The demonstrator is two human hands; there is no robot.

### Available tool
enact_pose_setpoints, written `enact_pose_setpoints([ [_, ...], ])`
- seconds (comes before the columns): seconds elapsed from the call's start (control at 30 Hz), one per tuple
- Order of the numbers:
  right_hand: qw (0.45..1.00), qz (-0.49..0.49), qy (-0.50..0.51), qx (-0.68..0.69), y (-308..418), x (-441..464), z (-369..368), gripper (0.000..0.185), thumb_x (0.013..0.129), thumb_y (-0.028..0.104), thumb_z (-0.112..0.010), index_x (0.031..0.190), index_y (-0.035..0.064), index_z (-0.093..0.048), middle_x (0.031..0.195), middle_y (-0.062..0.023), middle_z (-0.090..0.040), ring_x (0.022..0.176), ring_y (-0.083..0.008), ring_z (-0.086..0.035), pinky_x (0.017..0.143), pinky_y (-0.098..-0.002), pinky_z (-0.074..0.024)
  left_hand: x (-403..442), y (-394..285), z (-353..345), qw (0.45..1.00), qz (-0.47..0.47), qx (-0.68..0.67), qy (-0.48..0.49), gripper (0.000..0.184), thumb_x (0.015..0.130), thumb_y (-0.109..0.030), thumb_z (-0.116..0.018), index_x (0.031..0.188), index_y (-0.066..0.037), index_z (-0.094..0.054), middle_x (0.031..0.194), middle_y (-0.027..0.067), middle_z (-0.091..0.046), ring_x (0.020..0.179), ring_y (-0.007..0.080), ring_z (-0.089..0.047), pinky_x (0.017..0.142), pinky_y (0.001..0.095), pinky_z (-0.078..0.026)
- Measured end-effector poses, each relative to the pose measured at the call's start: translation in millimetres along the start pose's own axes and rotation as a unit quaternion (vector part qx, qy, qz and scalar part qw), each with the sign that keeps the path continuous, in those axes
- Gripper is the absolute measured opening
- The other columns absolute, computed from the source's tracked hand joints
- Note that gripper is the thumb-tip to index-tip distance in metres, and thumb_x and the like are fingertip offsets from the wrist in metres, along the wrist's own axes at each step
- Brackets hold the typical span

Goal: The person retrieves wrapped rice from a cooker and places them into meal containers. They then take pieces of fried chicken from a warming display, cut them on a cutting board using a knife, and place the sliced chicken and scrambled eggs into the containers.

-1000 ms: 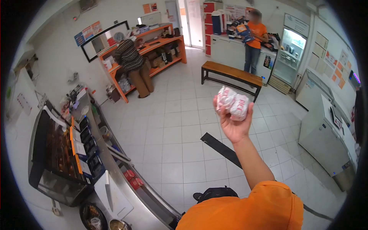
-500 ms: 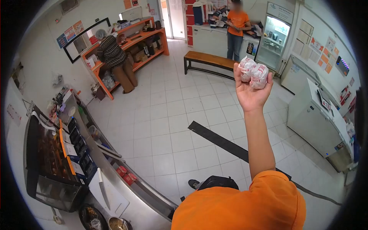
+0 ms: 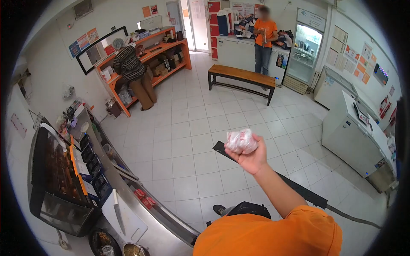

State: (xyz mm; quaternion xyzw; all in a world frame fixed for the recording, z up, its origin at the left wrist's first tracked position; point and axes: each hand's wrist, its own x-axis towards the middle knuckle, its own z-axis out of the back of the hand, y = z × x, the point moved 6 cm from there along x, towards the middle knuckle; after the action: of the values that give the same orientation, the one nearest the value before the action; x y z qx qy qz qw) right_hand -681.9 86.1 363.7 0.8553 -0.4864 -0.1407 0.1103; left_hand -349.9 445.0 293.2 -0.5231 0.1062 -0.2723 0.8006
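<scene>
My right hand [image 3: 253, 158] is raised in front of me, palm up, over the tiled floor. Its fingers are closed around a pair of small round bundles [image 3: 241, 141] in white plastic with red print. They press against each other on the palm; what is inside the wrapping cannot be seen. My left hand is out of view.
At lower left a steel counter [image 3: 160, 232] holds a knife [image 3: 118, 211] on a white cutting board [image 3: 134, 224] beside a glass display case [image 3: 62, 183]. A wooden bench [image 3: 241, 74] stands ahead. Two people are farther back. Freezers [image 3: 352, 136] line the right side.
My right hand has come down and to the left with the bundles, the arm now more bent. The far person in orange has shifted their hands closer to the chest.
</scene>
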Motion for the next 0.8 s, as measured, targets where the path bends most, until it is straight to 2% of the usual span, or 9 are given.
enact_pose_setpoints([
  [0.27,0.989,-0.143,0.008,-0.032,-87,-23,22,0.060,0.099,0.038,-0.063,0.146,0.0042,-0.044,0.150,-0.0235,-0.050,0.138,-0.0427,-0.051,0.116,-0.0623,-0.0430,-5,10,2,0.998,0.030,-0.044,0.024,0.102,0.074,-0.065,-0.084,0.141,0.002,-0.046,0.108,0.0252,-0.070,0.082,0.0321,-0.066,0.070,0.0432,-0.054],
  [0.4,0.980,-0.191,-0.008,-0.055,-116,-31,26,0.060,0.100,0.039,-0.062,0.145,0.0041,-0.044,0.146,-0.0218,-0.052,0.136,-0.0422,-0.052,0.117,-0.0633,-0.0416,-9,18,3,0.994,0.054,-0.090,0.042,0.102,0.074,-0.065,-0.083,0.142,0.001,-0.045,0.108,0.0251,-0.070,0.082,0.0313,-0.066,0.069,0.0424,-0.054],
  [0.53,0.948,-0.279,0.074,-0.136,-140,-38,6,0.054,0.097,0.038,-0.068,0.137,0.0057,-0.054,0.135,-0.0166,-0.061,0.128,-0.0351,-0.060,0.106,-0.0535,-0.0512,-18,30,11,0.985,0.093,-0.139,0.041,0.103,0.075,-0.066,-0.083,0.143,0.001,-0.044,0.108,0.0251,-0.070,0.081,0.0306,-0.066,0.068,0.0415,-0.054],
  [0.57,0.903,-0.328,0.218,-0.174,-159,-39,-16,0.061,0.094,0.039,-0.070,0.143,0.0079,-0.052,0.142,-0.0173,-0.059,0.130,-0.0359,-0.059,0.110,-0.0558,-0.0480,-21,33,8,0.982,0.103,-0.154,0.047,0.103,0.075,-0.066,-0.082,0.143,0.001,-0.044,0.109,0.0251,-0.070,0.081,0.0304,-0.066,0.068,0.0413,-0.054],
  [0.63,0.826,-0.427,0.277,-0.242,-217,-65,-38,0.060,0.092,0.034,-0.074,0.142,0.0081,-0.056,0.138,-0.0152,-0.063,0.126,-0.0304,-0.062,0.107,-0.0472,-0.0512,-23,33,2,0.973,0.117,-0.191,0.061,0.103,0.075,-0.066,-0.082,0.144,0.000,-0.043,0.109,0.0250,-0.070,0.081,0.0300,-0.066,0.067,0.0408,-0.054],
  [0.7,0.702,-0.499,0.409,-0.301,-286,-115,-72,0.050,0.092,0.026,-0.076,0.137,0.0085,-0.061,0.131,-0.0091,-0.065,0.118,-0.0173,-0.061,0.098,-0.0343,-0.0526,-24,31,-9,0.959,0.132,-0.234,0.086,0.103,0.076,-0.066,-0.082,0.144,0.000,-0.043,0.109,0.0250,-0.070,0.081,0.0296,-0.066,0.067,0.0404,-0.053],
  [0.73,0.661,-0.454,0.492,-0.340,-311,-138,-90,0.048,0.094,0.027,-0.075,0.136,0.0091,-0.062,0.128,-0.0060,-0.065,0.114,-0.0157,-0.062,0.097,-0.0333,-0.0527,-25,30,-11,0.952,0.136,-0.256,0.097,0.103,0.076,-0.066,-0.082,0.145,0.000,-0.043,0.109,0.0250,-0.070,0.081,0.0294,-0.066,0.067,0.0402,-0.053],
  [0.8,0.609,-0.588,0.458,-0.272,-360,-186,-85,0.071,0.091,0.032,-0.082,0.149,0.0065,-0.049,0.127,-0.0102,-0.067,0.118,-0.0245,-0.064,0.103,-0.0490,-0.0546,-29,30,-14,0.940,0.148,-0.285,0.113,0.103,0.076,-0.067,-0.081,0.145,0.000,-0.042,0.109,0.0250,-0.070,0.081,0.0291,-0.066,0.066,0.0397,-0.053],
])
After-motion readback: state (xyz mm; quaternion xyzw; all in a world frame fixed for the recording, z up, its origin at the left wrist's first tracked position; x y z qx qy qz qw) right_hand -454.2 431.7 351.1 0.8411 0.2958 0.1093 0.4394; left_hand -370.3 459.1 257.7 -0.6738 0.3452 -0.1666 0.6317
